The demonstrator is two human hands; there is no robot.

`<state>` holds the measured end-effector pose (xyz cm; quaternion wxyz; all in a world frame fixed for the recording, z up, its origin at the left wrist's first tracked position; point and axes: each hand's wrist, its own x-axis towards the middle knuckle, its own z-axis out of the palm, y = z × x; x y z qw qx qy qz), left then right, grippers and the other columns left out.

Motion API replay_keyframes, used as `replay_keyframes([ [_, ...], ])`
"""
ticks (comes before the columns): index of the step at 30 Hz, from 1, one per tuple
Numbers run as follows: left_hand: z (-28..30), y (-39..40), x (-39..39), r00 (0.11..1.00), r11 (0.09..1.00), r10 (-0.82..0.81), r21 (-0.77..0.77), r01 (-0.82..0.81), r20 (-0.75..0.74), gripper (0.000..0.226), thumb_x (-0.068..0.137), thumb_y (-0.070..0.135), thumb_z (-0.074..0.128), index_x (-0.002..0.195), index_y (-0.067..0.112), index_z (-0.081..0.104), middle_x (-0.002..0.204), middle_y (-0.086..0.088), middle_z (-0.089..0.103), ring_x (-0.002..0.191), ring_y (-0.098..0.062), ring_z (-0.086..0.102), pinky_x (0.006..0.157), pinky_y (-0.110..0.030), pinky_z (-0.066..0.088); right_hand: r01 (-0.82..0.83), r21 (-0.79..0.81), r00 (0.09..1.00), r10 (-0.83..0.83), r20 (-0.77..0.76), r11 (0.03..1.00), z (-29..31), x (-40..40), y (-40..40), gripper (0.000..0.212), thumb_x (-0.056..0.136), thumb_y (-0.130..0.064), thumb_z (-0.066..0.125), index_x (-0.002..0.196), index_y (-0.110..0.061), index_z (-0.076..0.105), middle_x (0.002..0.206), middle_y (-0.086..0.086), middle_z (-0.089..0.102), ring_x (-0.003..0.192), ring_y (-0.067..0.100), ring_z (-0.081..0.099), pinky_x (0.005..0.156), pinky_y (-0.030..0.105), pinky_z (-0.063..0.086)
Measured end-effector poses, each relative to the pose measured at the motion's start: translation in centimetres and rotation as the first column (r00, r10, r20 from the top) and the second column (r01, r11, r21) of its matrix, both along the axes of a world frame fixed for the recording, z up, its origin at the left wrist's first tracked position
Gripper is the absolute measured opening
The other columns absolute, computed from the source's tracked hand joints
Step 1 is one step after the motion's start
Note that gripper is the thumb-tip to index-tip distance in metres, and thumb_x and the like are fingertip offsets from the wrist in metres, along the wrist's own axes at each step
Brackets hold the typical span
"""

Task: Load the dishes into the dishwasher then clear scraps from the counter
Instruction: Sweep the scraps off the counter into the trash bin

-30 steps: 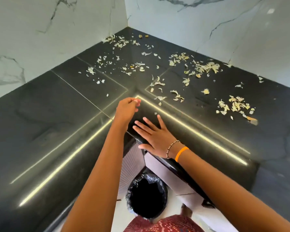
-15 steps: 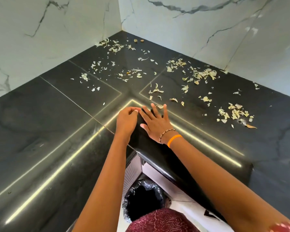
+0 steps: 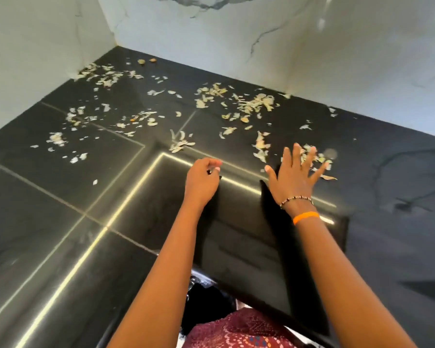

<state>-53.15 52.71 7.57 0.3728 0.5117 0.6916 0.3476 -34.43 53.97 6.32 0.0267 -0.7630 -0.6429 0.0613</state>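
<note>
Pale, dry vegetable scraps [image 3: 258, 104] lie scattered over the black corner counter [image 3: 60, 197], thickest near the back walls. Another cluster of scraps [image 3: 260, 149] lies just ahead of my right hand [image 3: 294, 180]. That hand is flat with fingers spread, its fingertips on a small blurred heap at the counter's right side. My left hand [image 3: 202, 178] hovers over the counter's inner front corner with its fingers curled in toward the thumb. Nothing shows between them. No dishes or dishwasher are in view.
A bin lined with a black bag [image 3: 204, 297] stands on the floor below the counter's inner corner, partly hidden by my arms. White marble walls [image 3: 337, 46] close off the counter at the back and left. Lit strips run across the countertop.
My right hand has moved from beside the left hand out to the right, onto a heap of scraps. The left hand stays curled near the inner corner. The view has shifted forward.
</note>
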Motion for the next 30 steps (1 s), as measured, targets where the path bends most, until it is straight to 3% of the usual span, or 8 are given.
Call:
replay_keyframes([
  [4,-0.6,1.9,6.1,0.975,0.975,-0.222,-0.008,0.223,0.020,0.052,0.095,0.021,0.050,0.143,0.015,0.031,0.149,-0.002,0.031,0.140,-0.017,0.026,0.113,-0.027,0.019,0.343,-0.049,0.923,-0.346,-0.167,0.938,-1.0,5.1,-5.9,0.071,0.095,-0.050,0.028,0.149,-0.010,0.006,0.157,0.008,-0.006,0.142,0.033,-0.017,0.110,0.059,-0.011],
  [8,-2.7,3.2,8.7,0.879,0.946,-0.320,-0.067,0.317,-0.353,0.067,0.098,0.038,0.038,0.150,0.011,0.006,0.159,-0.004,0.004,0.146,-0.020,-0.005,0.117,-0.037,-0.005,0.484,-0.015,0.856,-0.477,-0.200,0.875,-2.1,6.7,-9.5,0.076,0.094,-0.052,0.029,0.148,-0.006,0.001,0.157,0.013,-0.005,0.144,0.030,-0.010,0.116,0.049,-0.006],
  [14,-4.3,3.7,8.5,0.737,0.928,-0.283,0.018,0.372,-0.613,0.070,0.097,0.048,0.028,0.150,0.009,0.005,0.159,-0.005,0.005,0.147,-0.020,0.000,0.117,-0.035,0.003,0.414,0.009,0.885,-0.400,-0.240,0.910,-2.6,4.3,-3.4,0.084,0.093,-0.055,0.029,0.146,-0.001,-0.006,0.156,0.017,-0.009,0.144,0.030,-0.011,0.117,0.038,-0.006],
  [20,-4.0,3.9,8.7,0.772,0.940,-0.232,0.069,0.335,-0.592,0.064,0.098,0.047,0.027,0.150,0.012,0.014,0.158,-0.004,0.015,0.146,-0.018,0.008,0.118,-0.035,0.008,0.207,0.109,0.798,-0.103,-0.594,0.972,-1.0,3.4,5.5,0.075,0.095,-0.042,0.035,0.147,-0.003,-0.002,0.157,0.013,-0.004,0.145,0.027,-0.005,0.116,0.040,-0.005],
  [22,-4.0,4.2,8.6,0.777,0.942,-0.229,0.066,0.328,-0.587,0.067,0.097,0.050,0.025,0.150,0.012,0.012,0.158,-0.004,0.014,0.146,-0.017,0.008,0.118,-0.033,0.007,0.371,0.215,0.829,-0.218,-0.514,0.903,-1.1,6.4,6.2,0.072,0.092,-0.044,0.036,0.147,-0.005,0.010,0.156,0.014,0.010,0.144,0.029,0.005,0.115,0.047,0.001],
  [25,-4.1,4.7,8.8,0.767,0.940,-0.224,0.073,0.332,-0.602,0.069,0.096,0.053,0.025,0.150,0.012,0.013,0.156,-0.005,0.017,0.145,-0.019,0.012,0.118,-0.035,0.010,0.547,0.078,0.759,-0.455,-0.466,0.833,-1.5,10.9,6.5,0.072,0.095,-0.044,0.035,0.147,-0.002,0.008,0.156,0.016,0.007,0.145,0.029,0.002,0.117,0.044,-0.001],
  [27,-4.1,5.9,8.9,0.761,0.935,-0.225,0.085,0.344,-0.608,0.066,0.096,0.051,0.027,0.149,0.012,0.018,0.153,-0.005,0.023,0.142,-0.021,0.019,0.117,-0.036,0.014,0.422,0.046,0.848,-0.376,-0.373,0.906,-1.7,10.6,7.5,0.072,0.096,-0.045,0.031,0.146,0.001,0.007,0.155,0.019,0.007,0.145,0.031,0.002,0.118,0.042,0.002],
  [30,-3.9,8.7,9.7,0.796,0.925,-0.250,0.107,0.364,-0.551,0.059,0.097,0.047,0.027,0.146,0.012,0.029,0.148,-0.006,0.033,0.138,-0.022,0.028,0.114,-0.037,0.019,0.039,0.022,0.959,-0.031,-0.280,0.999,-1.9,6.5,8.7,0.075,0.096,-0.048,0.030,0.147,0.000,0.004,0.156,0.018,0.002,0.145,0.031,0.000,0.118,0.040,0.002],
])
